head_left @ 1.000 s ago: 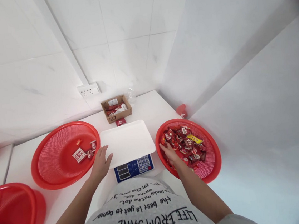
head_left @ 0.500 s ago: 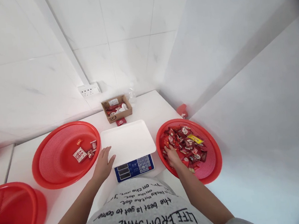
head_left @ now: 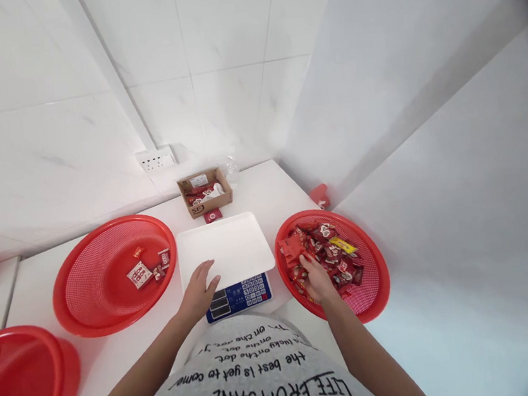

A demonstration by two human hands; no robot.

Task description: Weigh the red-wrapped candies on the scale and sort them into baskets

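My right hand (head_left: 318,277) is over the right red basket (head_left: 375,274), its fingers closed on a red snack packet (head_left: 291,249). Beneath it lie many small red and dark-red snack packets (head_left: 334,253), with one yellow packet (head_left: 344,244) among them. My left hand (head_left: 199,291) hovers at the near left edge of the scale's white tray (head_left: 226,243), fingers stretched and holding nothing. The blue keypad panel (head_left: 240,297) of the scale shows just below the tray, partly covered by that hand.
Left of the scale stands another red basket (head_left: 95,281) with a few packets in it. A third red basket (head_left: 58,374) is at the lower left. Behind the scale are a small cardboard box (head_left: 212,207) of packets, a dark-red packet (head_left: 213,216) and a clear plastic bottle (head_left: 231,168).
My right hand has lifted a red packet up from the pile in the right basket. My left hand has moved right, over the near edge of the scale tray.
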